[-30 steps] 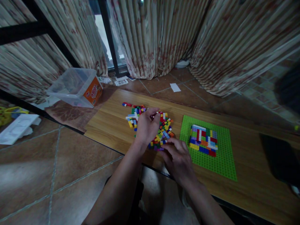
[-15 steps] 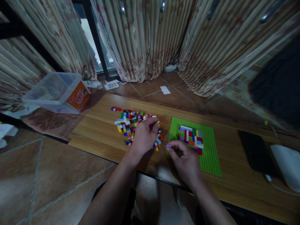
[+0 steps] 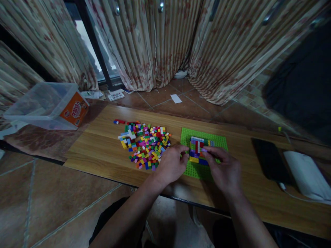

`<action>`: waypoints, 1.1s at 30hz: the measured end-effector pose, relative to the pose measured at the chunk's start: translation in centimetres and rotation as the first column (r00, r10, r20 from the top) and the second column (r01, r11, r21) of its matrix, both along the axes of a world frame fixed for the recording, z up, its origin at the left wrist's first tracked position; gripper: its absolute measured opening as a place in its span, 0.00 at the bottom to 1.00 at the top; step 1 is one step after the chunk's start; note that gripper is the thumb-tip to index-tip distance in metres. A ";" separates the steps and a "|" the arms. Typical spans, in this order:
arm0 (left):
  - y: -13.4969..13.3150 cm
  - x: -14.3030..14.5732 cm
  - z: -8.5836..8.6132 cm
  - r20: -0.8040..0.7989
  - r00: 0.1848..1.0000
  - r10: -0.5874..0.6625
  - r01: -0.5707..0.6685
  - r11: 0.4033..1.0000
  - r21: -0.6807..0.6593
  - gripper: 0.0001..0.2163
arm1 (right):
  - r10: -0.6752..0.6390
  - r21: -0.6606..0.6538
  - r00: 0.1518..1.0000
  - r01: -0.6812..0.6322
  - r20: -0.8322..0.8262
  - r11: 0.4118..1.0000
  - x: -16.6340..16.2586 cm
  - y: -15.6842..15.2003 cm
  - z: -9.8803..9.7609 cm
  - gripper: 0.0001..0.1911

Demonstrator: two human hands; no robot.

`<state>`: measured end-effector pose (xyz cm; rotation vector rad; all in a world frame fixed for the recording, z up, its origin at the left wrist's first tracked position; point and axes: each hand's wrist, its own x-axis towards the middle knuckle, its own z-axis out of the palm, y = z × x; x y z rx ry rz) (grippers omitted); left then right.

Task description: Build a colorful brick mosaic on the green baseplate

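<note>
Both forearms come in from the bottom edge over the near side of the wooden tabletop (image 3: 90, 144). Right hand (image 3: 224, 168): thumb and index pinched on a small purple brick (image 3: 204, 150), held at the block build (image 3: 198, 147). Can't tell if the brick is seated or just above the top layer. Left hand (image 3: 174, 163): fingers curled, thumb and index tips close together by the build's left side, over the baseplate's left edge. Can't tell if anything sits between those tips.

Build is a low multicolor rectangle on the green studded baseplate (image 3: 191, 170); yellow and blue bricks along its near side, red and white on top, right part hidden by the right hand. Loose brick pile (image 3: 147, 144) lies left of the baseplate, spread flat, mixed colors. Short red/blue/white strip (image 3: 119, 122) at its far left corner.

Right end of tabletop: flat black device (image 3: 270, 160), white box-shaped unit (image 3: 307, 175) beside it, white cable (image 3: 297, 197) near both.

Beyond, left: clear plastic bin (image 3: 38, 100) with orange label (image 3: 76, 112). White paper (image 3: 176, 99) on the floor tiles past the table. Striped floral curtains (image 3: 144, 44) at the back.
</note>
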<state>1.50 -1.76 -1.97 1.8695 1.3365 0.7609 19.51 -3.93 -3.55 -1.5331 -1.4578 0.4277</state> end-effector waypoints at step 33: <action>4.0 -8.6 0.4 0.159 0.945 0.287 -0.296 0.955 0.033 0.09 | 0.282 -0.004 0.878 -0.304 0.387 0.953 -6.9 -1.2 -2.0 0.08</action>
